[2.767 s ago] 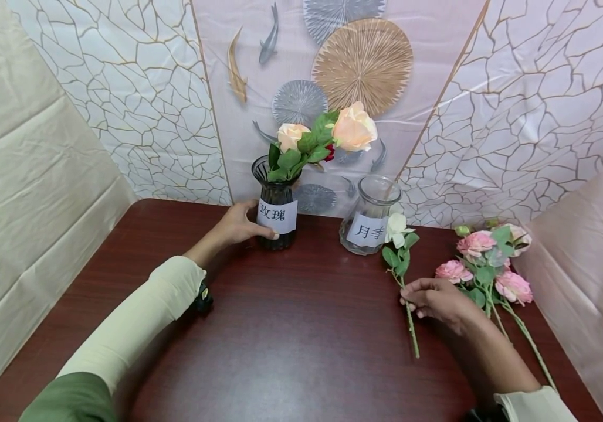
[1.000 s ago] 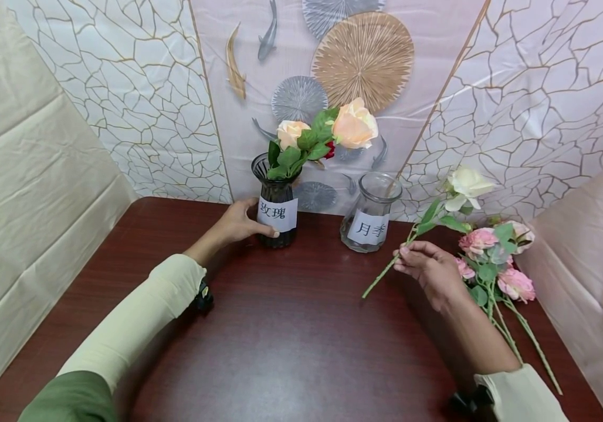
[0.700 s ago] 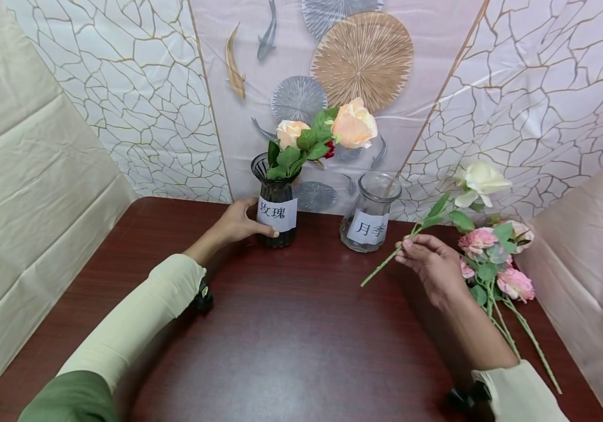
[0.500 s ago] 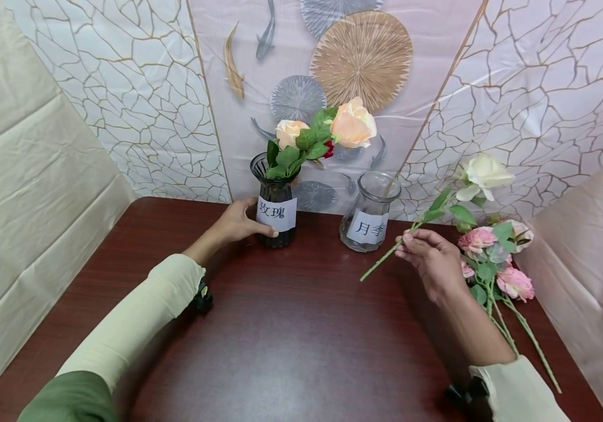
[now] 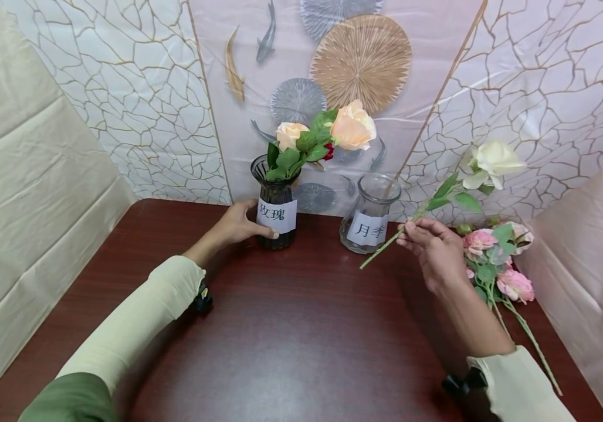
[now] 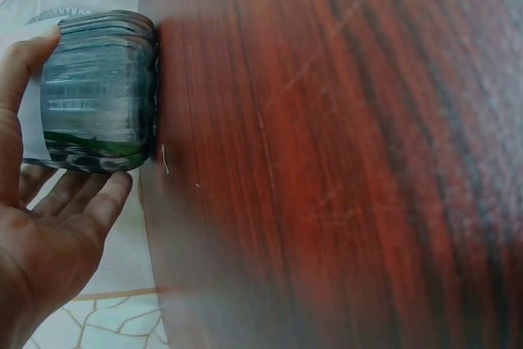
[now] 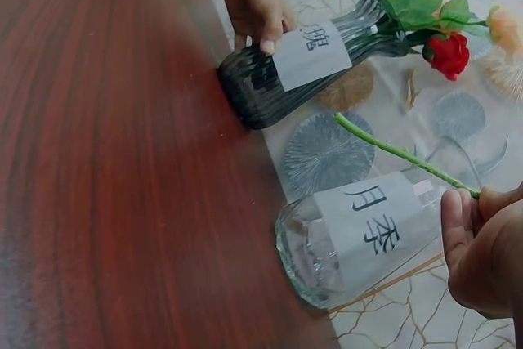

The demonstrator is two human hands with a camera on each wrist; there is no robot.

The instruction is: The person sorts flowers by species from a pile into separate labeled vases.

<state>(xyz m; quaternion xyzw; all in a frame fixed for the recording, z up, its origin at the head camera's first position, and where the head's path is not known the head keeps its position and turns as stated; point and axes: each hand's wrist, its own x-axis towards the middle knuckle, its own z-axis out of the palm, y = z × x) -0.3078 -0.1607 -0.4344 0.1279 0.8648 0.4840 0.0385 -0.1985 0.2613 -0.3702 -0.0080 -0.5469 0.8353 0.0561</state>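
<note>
My left hand [image 5: 238, 224] grips the lower part of a dark glass vase [image 5: 276, 186], its thumb over the paper label. Peach roses [image 5: 354, 126] and a red rose [image 7: 447, 56] stand in that vase. My right hand [image 5: 435, 253] pinches the stem of a white rose [image 5: 494, 163] between thumb and fingers. The rose is tilted, bloom up to the right, its bare stem end pointing down to the left in front of a clear glass vase [image 5: 370, 202]. That clear vase carries a paper label and stands to the right of the dark one.
Several pink flowers [image 5: 515, 286] with long stems lie at the right side of the brown table [image 5: 291, 328], beside my right forearm. A patterned backdrop [image 5: 159, 88] rises right behind both vases.
My right hand has lifted the white rose from low over the table and tilted it, so the bloom has gone up and rightward. The left hand stays on the dark vase.
</note>
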